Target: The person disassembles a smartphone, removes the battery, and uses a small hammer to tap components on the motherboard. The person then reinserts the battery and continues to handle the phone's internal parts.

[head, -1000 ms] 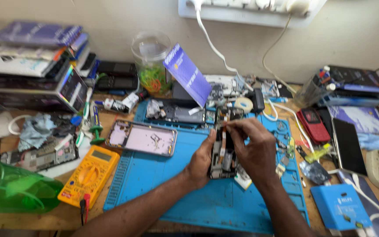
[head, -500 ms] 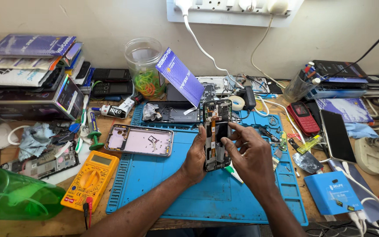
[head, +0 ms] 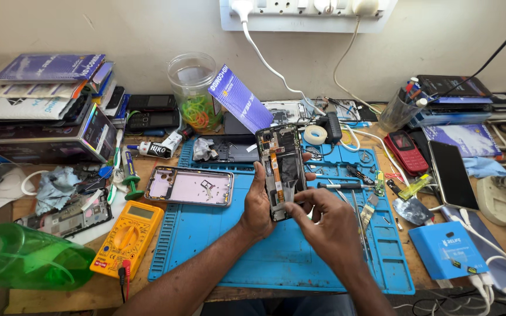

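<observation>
Lower left of frame: green plastic bottle (head: 21, 260) lying on its side at the desk (head: 60, 295) edge; beside it a yellow multimeter (head: 127, 237).

Lower right: small blue box (head: 447, 250) with a dark label, flat on the desk.

Lower centre: blue work mat (head: 276, 263). Above it, the right hand (head: 323, 225), fingers bent and drawn together, fingertips touching the lower part of the opened smartphone (head: 280, 169). The left hand (head: 259, 205) is clamped round the phone's left edge and lower end, thumb along the side. The phone stands nearly upright at frame centre, lifted off the mat, back cover off, circuit boards and flex cables exposed; it sits between the two hands.

Left of centre: pale lilac phone frame (head: 191, 187) lying flat on the mat's left part.

Right of centre: red keypad phone (head: 405, 151) and a black smartphone (head: 452, 174), side by side.

Upper centre: clear plastic jar (head: 193, 88) holding green and orange rubber bands; a blue-violet rectangular package (head: 242, 99) leaning tilted beside it.

Upper left: stack of flat boxes (head: 48, 105), violet on top, dark at the bottom.

Top edge: white power strip (head: 306, 14) on the wall.
</observation>
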